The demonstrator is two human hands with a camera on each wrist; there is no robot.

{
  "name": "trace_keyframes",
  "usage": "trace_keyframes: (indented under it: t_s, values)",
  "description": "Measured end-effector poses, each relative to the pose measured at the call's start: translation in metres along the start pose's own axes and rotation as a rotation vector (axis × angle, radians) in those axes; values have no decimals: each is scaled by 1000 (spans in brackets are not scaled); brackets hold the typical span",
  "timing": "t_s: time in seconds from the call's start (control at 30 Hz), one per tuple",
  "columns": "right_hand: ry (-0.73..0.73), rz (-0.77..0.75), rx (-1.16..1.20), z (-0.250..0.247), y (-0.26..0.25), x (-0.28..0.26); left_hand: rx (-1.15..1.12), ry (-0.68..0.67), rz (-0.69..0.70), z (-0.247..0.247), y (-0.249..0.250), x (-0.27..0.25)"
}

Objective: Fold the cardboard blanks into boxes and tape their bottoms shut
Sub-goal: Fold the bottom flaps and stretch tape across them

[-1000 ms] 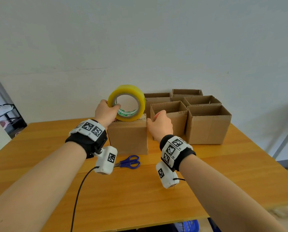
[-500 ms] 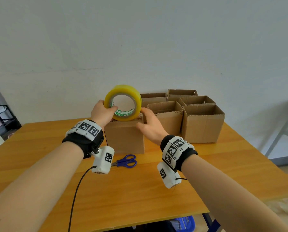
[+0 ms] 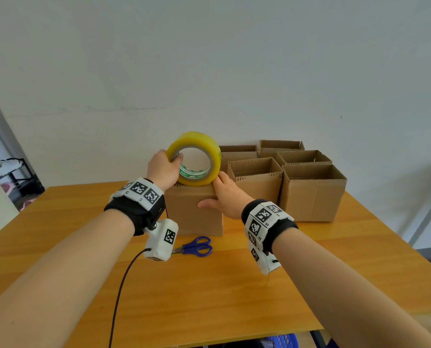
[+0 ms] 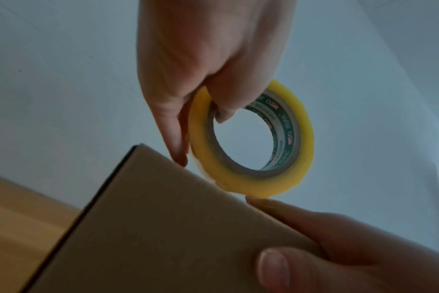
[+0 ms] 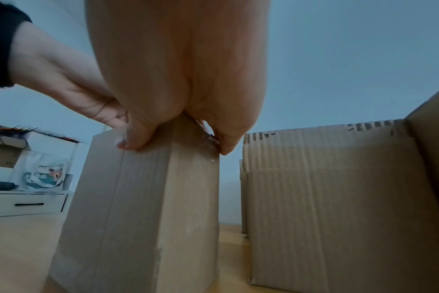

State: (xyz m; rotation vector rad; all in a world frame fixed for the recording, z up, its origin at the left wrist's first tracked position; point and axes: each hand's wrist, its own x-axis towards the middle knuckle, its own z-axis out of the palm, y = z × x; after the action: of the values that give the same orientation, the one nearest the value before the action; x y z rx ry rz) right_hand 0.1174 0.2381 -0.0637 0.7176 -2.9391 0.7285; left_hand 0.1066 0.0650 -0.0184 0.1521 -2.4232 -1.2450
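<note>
A closed cardboard box [image 3: 194, 212] stands on the wooden table [image 3: 209, 297]. A yellow tape roll [image 3: 196, 136] stands on edge on the box's top. My left hand [image 3: 169, 164] grips the roll, thumb inside the core and fingers on the outer side, as the left wrist view shows for the tape roll [image 4: 251, 186] and left hand [image 4: 208, 83]. My right hand [image 3: 224, 194] clasps the box's top right corner just below the roll. In the right wrist view the right hand [image 5: 178, 111] has its thumb on one face of the box [image 5: 138, 198] and its fingers on the adjoining face over glossy tape.
Several open-topped cardboard boxes [image 3: 312, 194] stand in a cluster at the back right against the wall. Blue-handled scissors [image 3: 196, 247] lie in front of the closed box. A black cable [image 3: 119, 292] trails from my left wrist. Furniture [image 3: 11, 177] stands beyond the table's left end.
My right hand has left the box's right side, opened, and moved up to clasp the top right corner beside the roll. My left hand keeps holding the roll on the box.
</note>
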Motion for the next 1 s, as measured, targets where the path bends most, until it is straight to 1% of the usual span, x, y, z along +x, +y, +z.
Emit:
trace_keyframes:
  t_s: [0.17, 0.43, 0.7, 0.8, 1.0]
  values:
    - [-11, -8, -43, 1, 2, -1, 120, 106, 43, -15, 0, 3]
    - [-9, -14, -52, -1, 0, -3, 239, 164, 92, -45, -15, 13]
    - [-19, -15, -57, -1, -4, -2, 239, 251, 98, -51, -29, 16]
    - [-23, -13, -65, -2, -5, -2, 293, 269, 106, -59, -37, 16]
    - [-45, -2, -51, -3, -6, -3, 396, 264, 100, -68, -55, 15]
